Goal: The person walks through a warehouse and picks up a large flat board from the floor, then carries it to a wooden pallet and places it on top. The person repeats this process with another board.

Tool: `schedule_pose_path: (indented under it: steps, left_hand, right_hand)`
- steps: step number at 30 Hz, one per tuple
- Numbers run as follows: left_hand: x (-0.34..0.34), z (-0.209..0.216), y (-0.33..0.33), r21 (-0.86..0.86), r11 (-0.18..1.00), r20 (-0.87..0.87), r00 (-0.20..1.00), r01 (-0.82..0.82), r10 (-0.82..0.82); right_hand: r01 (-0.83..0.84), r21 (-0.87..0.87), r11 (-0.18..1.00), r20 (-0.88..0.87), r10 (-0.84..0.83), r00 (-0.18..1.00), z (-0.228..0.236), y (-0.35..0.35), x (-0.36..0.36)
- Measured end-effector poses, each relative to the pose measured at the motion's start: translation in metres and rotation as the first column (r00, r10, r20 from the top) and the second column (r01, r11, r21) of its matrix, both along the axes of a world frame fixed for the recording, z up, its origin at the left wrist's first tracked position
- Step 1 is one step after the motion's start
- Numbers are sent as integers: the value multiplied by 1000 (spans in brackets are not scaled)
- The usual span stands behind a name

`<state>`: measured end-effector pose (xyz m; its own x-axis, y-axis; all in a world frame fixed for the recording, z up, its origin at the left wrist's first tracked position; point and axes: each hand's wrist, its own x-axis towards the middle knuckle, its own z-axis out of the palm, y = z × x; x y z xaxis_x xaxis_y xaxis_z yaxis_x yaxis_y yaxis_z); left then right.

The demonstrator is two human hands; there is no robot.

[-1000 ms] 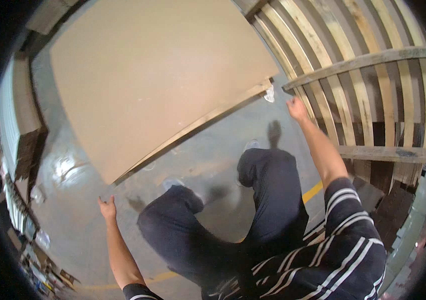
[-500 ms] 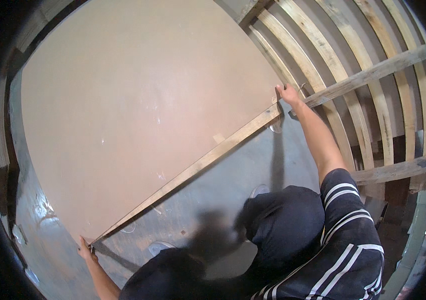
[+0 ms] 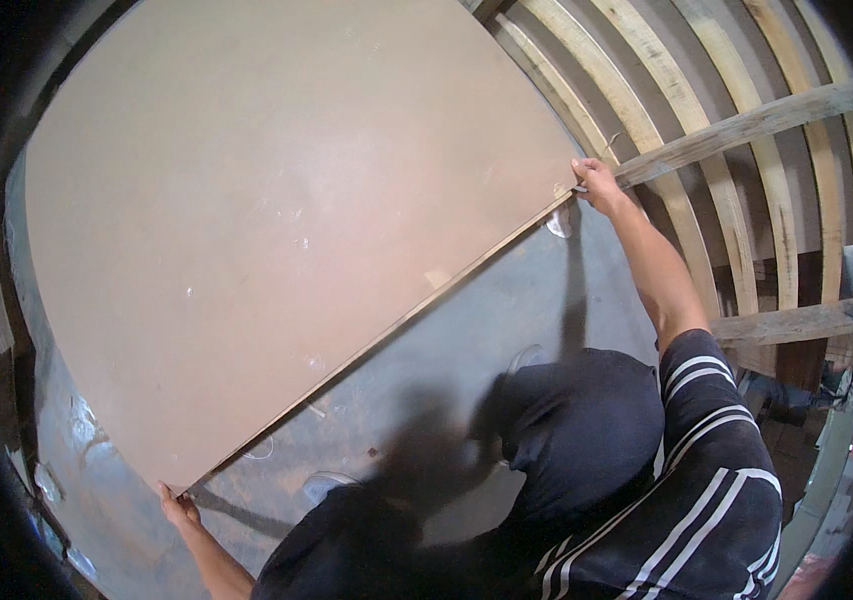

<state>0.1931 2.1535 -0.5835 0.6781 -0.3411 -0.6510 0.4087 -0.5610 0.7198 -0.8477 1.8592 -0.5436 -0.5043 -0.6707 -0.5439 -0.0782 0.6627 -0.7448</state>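
A large flat beige board fills the upper left, its near edge running slantwise from lower left to upper right. A thin strip of pale wood shows along that edge. My left hand grips the near left corner, with fingers partly tucked out of sight at the edge. At the right corner, my right hand is closed on the board, thumb side up on its face. The board's underside is hidden.
To the right lies a slatted wooden frame, its cross rail ending close to my right hand. My knees and a grey shoe are over the grey floor. Pale scraps dot the floor's left rim.
The wooden strip along the near edge shows much narrower than before, so the board's tilt to my view has changed. The right corner appears slightly farther right and up. Both hands keep hold.
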Motion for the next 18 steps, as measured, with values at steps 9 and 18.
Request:
schedule_pose_path:
  steps: [9,18]
  left_hand:
    - [-36,15,-9,-93,987,18,991,-129,131]
    - [-56,21,8,-109,989,75,992,-98,106]
  right_hand:
    - [85,-79,993,143,-73,987,-17,23,-14]
    - [132,-190,973,287,-73,955,-25,44,-16]
